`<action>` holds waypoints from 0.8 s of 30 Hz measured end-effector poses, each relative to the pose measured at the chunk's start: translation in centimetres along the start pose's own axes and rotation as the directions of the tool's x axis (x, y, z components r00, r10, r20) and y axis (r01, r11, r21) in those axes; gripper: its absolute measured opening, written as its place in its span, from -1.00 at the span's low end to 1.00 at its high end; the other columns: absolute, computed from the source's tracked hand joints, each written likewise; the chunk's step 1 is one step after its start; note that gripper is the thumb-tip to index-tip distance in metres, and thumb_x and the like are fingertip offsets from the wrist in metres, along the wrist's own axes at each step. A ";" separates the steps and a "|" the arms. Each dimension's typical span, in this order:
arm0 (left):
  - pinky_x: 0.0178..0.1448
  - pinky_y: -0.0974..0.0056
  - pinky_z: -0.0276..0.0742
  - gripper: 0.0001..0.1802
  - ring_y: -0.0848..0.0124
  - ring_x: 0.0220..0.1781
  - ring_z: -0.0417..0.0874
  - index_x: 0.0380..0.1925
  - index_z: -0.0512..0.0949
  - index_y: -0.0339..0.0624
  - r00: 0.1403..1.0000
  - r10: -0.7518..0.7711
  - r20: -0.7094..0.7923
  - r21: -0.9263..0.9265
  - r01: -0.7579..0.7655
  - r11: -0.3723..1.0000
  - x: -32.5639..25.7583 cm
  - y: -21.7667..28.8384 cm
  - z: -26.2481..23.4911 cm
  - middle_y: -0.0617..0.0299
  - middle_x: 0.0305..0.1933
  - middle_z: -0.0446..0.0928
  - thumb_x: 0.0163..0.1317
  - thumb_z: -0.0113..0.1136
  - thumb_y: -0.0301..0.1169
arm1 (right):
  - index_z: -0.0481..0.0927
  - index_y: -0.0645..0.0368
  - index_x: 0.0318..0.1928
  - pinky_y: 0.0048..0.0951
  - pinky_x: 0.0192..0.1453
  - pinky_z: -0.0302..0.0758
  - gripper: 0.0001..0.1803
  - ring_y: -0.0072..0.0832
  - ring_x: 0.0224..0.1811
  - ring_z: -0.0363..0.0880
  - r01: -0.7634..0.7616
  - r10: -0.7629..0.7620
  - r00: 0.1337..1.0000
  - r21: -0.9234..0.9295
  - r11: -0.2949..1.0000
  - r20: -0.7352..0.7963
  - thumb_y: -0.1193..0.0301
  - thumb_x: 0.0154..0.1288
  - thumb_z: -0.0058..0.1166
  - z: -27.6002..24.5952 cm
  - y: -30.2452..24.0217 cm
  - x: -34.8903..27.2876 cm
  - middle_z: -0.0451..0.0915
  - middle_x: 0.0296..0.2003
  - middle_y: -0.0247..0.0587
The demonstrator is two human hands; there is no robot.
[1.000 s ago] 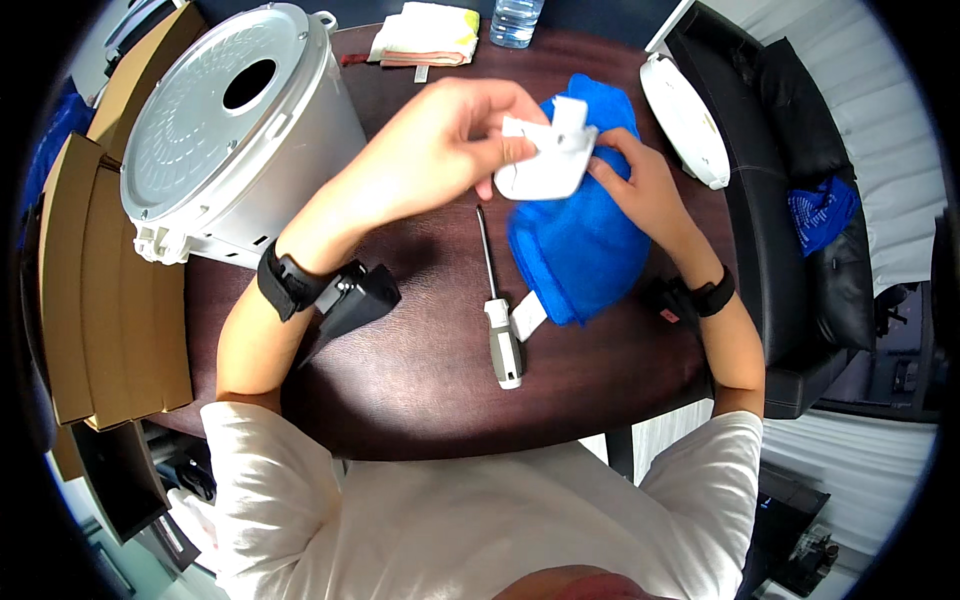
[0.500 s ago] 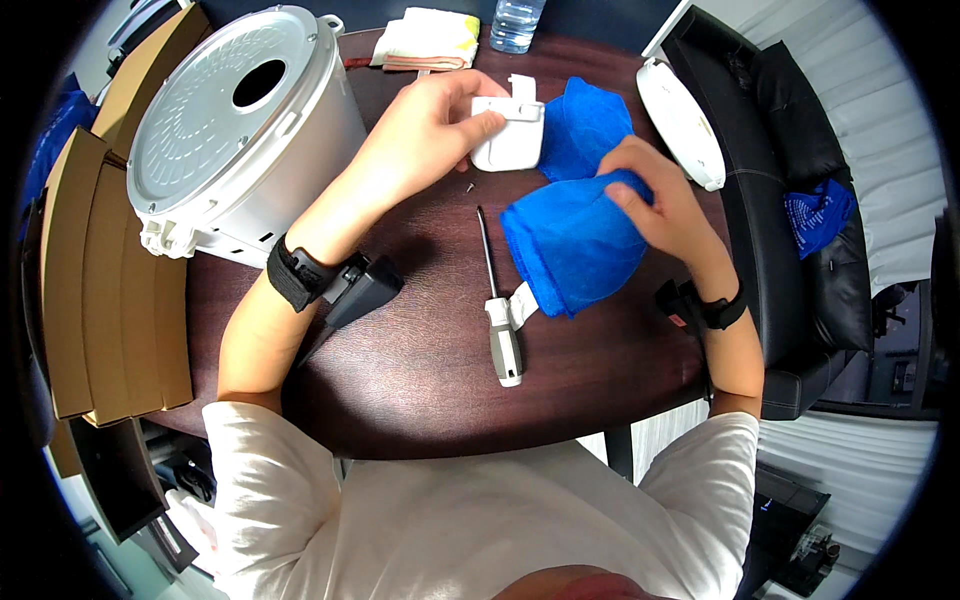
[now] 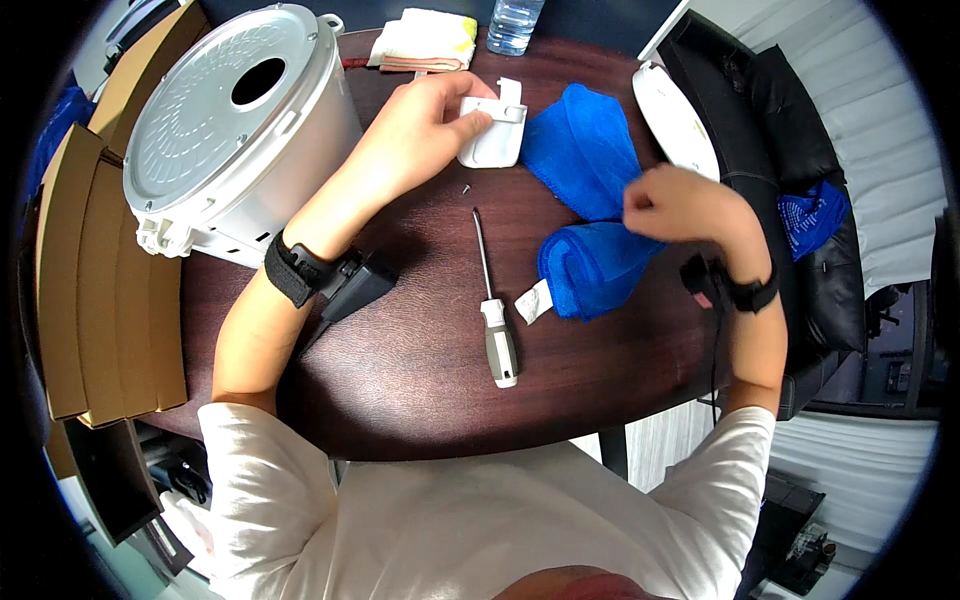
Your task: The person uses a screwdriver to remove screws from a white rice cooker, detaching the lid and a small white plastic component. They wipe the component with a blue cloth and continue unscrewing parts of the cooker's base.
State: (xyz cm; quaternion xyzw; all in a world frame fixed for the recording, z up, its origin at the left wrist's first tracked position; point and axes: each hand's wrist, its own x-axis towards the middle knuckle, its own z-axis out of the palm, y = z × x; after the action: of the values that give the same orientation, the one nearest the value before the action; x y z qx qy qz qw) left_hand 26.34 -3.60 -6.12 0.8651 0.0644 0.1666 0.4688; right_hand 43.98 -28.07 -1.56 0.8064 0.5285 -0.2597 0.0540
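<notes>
My left hand (image 3: 440, 115) grips a small white plastic box-like part (image 3: 492, 142) with a tab sticking up from its top edge. My right hand (image 3: 682, 205) is curled closed at the right edge of a bunched blue cloth (image 3: 597, 272), whose near end is folded over. The exact hold of the fingertips is partly hidden. More of the blue fabric (image 3: 582, 140) spreads behind it, toward the white part. Left of the cloth lies a screwdriver (image 3: 497, 335) with a grey and white handle, its tip pointing away from me. A small screw (image 3: 466, 189) rests just beyond that tip.
A big white appliance body (image 3: 290, 170) with a round hole on top stands at the left, beside cardboard (image 3: 110, 290). At the back are a folded towel (image 3: 425, 40) and a water bottle (image 3: 513, 28). A long white cover (image 3: 675, 120) lies at the right edge.
My right hand has moved right and slightly nearer, its fingers now curled. The blue cloth has shifted right and folded into a different shape. The white part has moved slightly left with my left hand.
</notes>
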 end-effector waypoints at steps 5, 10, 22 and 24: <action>-0.18 0.43 0.50 -0.81 0.58 -0.25 0.58 -0.07 0.51 -0.30 1.000 -0.007 0.017 -0.007 0.007 1.000 0.3 -0.5 0.2 0.30 -0.28 0.58 0.37 0.10 -0.46 | 0.60 0.23 -0.24 -0.18 -0.21 0.56 -0.48 -0.16 -0.31 0.66 0.198 -0.291 0.844 -0.244 0.950 -0.451 -0.04 0.15 0.19 1.8 -0.6 6.7 0.64 -0.42 -0.02; -0.08 0.40 0.51 -0.80 0.55 -0.20 0.59 -0.05 0.51 -0.29 0.999 0.001 -0.054 -0.004 -0.001 1.000 0.2 -1.2 0.2 0.26 -0.22 0.59 0.36 0.10 -0.47 | 0.51 0.38 -0.12 -0.11 -0.18 0.58 -0.39 -0.02 -0.24 0.65 0.231 -0.342 0.851 -0.300 0.925 -0.399 0.04 0.11 0.25 3.3 -1.5 12.4 0.65 -0.33 0.12; -0.04 0.42 0.50 -0.76 0.55 -0.15 0.57 0.01 0.50 -0.25 0.996 -0.075 -0.046 -0.224 0.063 0.973 -0.2 1.1 -0.1 0.27 -0.16 0.59 0.39 0.08 -0.43 | 0.48 0.15 -0.46 -0.42 -0.30 0.50 -0.81 -0.52 -0.49 0.43 0.021 0.257 0.940 0.788 0.615 -0.226 0.41 0.28 -0.15 -2.8 1.2 7.8 0.45 -0.52 -0.40; -0.11 0.44 0.48 -0.75 0.57 -0.17 0.56 0.02 0.50 -0.24 0.997 -0.037 -0.069 -0.292 0.016 0.956 -0.2 0.9 0.0 0.28 -0.16 0.60 0.40 0.08 -0.42 | 0.42 0.14 -0.50 -0.44 -0.20 0.51 -0.82 -0.55 -0.45 0.40 0.190 0.301 0.920 0.957 0.219 -0.251 0.50 0.25 -0.20 -3.7 1.1 4.5 0.41 -0.51 -0.42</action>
State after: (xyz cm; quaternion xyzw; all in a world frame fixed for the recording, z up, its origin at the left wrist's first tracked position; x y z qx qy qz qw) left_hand 26.16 -4.16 -5.41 0.7790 0.0680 0.1998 0.5904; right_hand 47.63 -23.50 -0.73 0.7135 0.2181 -0.3653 -0.5567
